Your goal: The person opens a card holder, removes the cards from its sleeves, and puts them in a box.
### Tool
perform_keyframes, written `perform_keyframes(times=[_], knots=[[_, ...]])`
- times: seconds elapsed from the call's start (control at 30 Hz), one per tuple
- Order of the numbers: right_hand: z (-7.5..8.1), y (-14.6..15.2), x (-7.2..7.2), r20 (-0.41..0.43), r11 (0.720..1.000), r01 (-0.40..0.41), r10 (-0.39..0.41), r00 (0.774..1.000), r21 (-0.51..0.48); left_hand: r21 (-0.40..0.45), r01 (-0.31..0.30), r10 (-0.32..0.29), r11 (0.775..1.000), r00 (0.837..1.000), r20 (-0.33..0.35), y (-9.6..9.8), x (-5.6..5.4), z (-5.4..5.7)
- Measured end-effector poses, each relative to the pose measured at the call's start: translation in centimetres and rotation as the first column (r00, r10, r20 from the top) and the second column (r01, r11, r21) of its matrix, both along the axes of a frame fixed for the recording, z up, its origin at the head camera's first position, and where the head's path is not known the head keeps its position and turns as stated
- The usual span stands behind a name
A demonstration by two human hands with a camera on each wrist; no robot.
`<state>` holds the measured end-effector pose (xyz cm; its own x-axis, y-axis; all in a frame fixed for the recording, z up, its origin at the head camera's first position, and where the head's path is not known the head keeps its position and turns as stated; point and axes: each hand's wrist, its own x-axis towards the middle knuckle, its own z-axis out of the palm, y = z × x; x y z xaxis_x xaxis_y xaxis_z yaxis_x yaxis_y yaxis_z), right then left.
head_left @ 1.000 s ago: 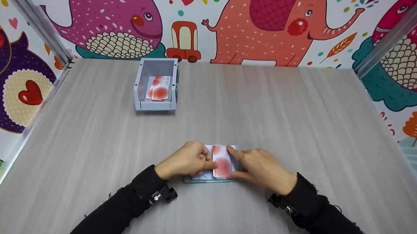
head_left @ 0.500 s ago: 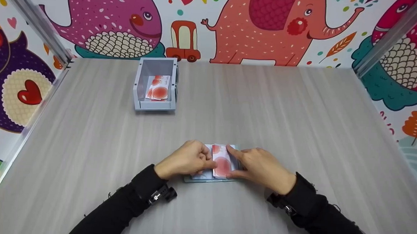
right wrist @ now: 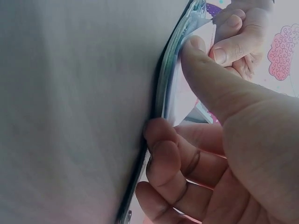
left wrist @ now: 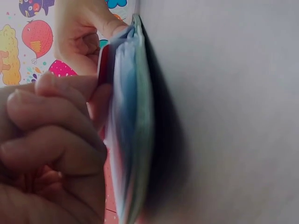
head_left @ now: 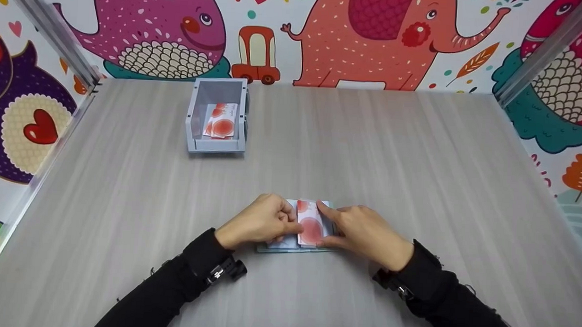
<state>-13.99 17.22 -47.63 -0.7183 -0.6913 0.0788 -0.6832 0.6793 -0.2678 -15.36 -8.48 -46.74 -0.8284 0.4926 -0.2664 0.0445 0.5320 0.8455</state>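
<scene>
A thin card album point(head_left: 273, 248) with clear plastic pockets lies on the table before me. Over its right half lies a white card point(head_left: 312, 223) with a red circle printed on it. My left hand point(head_left: 264, 222) pinches this card at its left edge between thumb and index finger, the other fingers curled in. From the other side my right hand point(head_left: 366, 233) holds the album, index finger by the card's top right corner and thumb by the bottom right one. In the right wrist view that thumb point(right wrist: 198, 56) presses the clear pocket, with curled fingers along the album's edge.
Farther back on the left stands a grey open-fronted bin point(head_left: 217, 145) holding several similar red-circled cards point(head_left: 222, 127). Printed cartoon walls point(head_left: 375, 44) border the wood-grain table point(head_left: 394, 153) at the back and sides.
</scene>
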Motion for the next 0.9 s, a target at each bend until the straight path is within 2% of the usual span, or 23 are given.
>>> perform_keyframes(times=[0.3, 0.9], knots=[[0.09, -0.04, 0.02, 0.011, 1.000, 0.004, -0.004, 1.000, -0.008, -0.006, 0.007, -0.007, 1.000, 0.999, -0.032, 0.01, -0.04, -0.03], [0.05, 0.01, 0.16, -0.017, 1.000, 0.003, -0.003, 1.000, 0.002, -0.009, 0.002, -0.002, 1.000, 1.000, -0.016, -0.07, -0.10, 0.04]])
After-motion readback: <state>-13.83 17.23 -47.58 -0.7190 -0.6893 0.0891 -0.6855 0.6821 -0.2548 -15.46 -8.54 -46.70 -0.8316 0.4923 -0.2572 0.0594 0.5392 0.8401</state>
